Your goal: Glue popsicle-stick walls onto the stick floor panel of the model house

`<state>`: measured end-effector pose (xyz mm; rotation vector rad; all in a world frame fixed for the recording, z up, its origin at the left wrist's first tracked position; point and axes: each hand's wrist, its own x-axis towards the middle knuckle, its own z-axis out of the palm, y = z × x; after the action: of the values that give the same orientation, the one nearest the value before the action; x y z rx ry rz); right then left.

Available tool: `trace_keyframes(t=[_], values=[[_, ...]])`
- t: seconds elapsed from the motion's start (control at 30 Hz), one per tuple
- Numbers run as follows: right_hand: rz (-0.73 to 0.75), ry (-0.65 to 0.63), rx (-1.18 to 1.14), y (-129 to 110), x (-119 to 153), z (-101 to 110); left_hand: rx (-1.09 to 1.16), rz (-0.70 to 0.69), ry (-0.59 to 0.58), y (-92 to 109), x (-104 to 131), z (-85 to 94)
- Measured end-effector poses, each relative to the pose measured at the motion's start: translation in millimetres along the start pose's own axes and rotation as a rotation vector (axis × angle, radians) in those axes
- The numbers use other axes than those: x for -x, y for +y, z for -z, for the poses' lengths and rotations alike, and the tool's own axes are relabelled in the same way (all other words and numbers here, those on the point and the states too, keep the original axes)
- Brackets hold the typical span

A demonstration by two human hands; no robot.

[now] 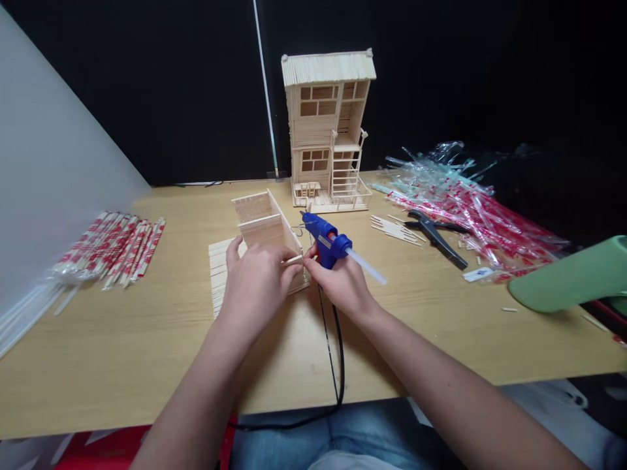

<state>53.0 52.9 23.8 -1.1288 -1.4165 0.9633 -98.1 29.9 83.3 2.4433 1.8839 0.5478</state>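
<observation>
My left hand [259, 271] is closed, pinching a short thin wooden stick [292, 260] between thumb and fingers. Behind that hand lies a small part-built box of wooden sticks [262, 225], with upright walls. A flat panel of sticks [219, 267] shows at its left, partly covered by the hand. My right hand [343, 281] is closed around the handle of a blue glue gun [323, 236], whose nozzle points away from me. A whitish glue stick [366, 266] protrudes from its rear. The right thumb and forefinger tips come close to the stick's end; whether they touch it is unclear.
A two-storey stick house [330, 130] stands at the back. Wrapped chopsticks [115, 248] lie left. On the right are torn wrappers [470, 202], loose sticks [396, 230], black-handled cutters [435, 238] and a green bottle [568, 274]. A black cord [339, 352] crosses the table's front edge.
</observation>
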Motion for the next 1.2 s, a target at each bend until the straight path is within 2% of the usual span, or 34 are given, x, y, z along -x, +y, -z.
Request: trace_keyframes(t=[0.23, 0.77, 1.0, 1.2], values=[[-0.018, 0.014, -0.052, 6.9, -0.4, -1.3, -0.002, 0.008, -0.160, -10.2, -18.2, 6.0], [0.022, 0.042, -0.049, 1.4, 2.3, 3.8, 0.040, -0.103, -0.127, -18.0, -24.4, 7.9], [0.062, 0.068, -0.033, 2.9, 1.9, -0.6, 0.045, -0.059, -0.180, -14.7, -26.7, 11.0], [0.153, 0.095, 0.012, 4.3, 2.2, -3.7, 0.078, -0.080, -0.135, -16.6, -24.1, 8.1]])
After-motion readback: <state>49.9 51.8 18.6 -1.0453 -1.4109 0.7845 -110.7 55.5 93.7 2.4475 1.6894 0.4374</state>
